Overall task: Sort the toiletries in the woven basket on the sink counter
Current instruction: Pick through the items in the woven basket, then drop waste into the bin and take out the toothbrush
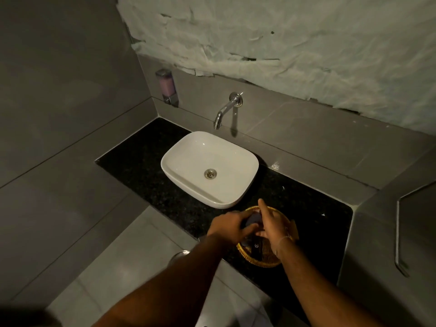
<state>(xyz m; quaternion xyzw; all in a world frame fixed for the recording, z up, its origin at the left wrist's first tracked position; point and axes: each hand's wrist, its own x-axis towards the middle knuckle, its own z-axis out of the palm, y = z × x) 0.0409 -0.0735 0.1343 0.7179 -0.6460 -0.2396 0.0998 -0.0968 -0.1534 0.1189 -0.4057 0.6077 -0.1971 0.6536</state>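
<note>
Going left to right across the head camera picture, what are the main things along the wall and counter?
Soap dispenser → tap → woven basket → metal handle. The white basin sits under the tap, so its place in the order is left out.

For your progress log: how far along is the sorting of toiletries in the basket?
Nothing looks sorted yet. Both hands, left hand and right hand, are inside the woven basket among dark toiletries. No item lies out on the counter, so the sorting itself remains.
</note>
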